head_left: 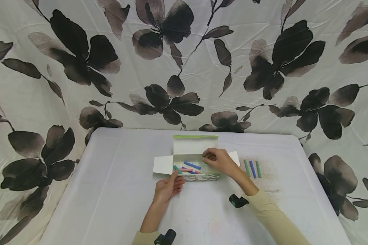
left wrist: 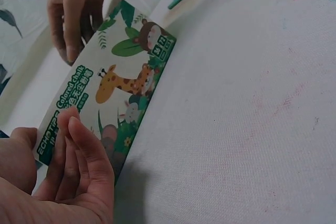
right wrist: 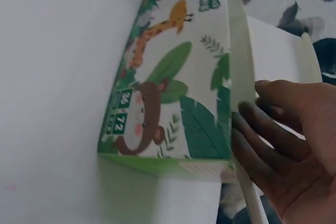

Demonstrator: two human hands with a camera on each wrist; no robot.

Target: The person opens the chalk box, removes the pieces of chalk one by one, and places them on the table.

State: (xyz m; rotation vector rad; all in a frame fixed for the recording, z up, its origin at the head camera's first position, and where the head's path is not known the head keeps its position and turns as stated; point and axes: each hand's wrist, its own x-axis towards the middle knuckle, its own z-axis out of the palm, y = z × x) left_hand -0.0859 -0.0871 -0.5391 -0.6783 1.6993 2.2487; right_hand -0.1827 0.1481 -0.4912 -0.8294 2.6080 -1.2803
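Observation:
A chalk box (head_left: 199, 178) with its lid and side flaps folded out sits on the white table. Several chalk sticks lie in its left part, among them a blue chalk (head_left: 192, 165) and a pink chalk (head_left: 184, 169). My left hand (head_left: 167, 189) grips the box's near left corner, thumb at the top edge and fingers against the printed front (left wrist: 126, 77). My right hand (head_left: 221, 161) is over the box's right half, fingers loosely bent and pointing down. No chalk shows between these fingers; dark dust marks the fingertips (right wrist: 247, 109), partly hidden behind the box wall in the right wrist view.
Right of the box, a green chalk (head_left: 246, 168), a blue chalk (head_left: 253, 169) and another green chalk (head_left: 258, 169) lie side by side on the tablecloth (head_left: 116, 190). Chalk dust smudges the cloth around them. A floral curtain (head_left: 202, 68) hangs behind the table.

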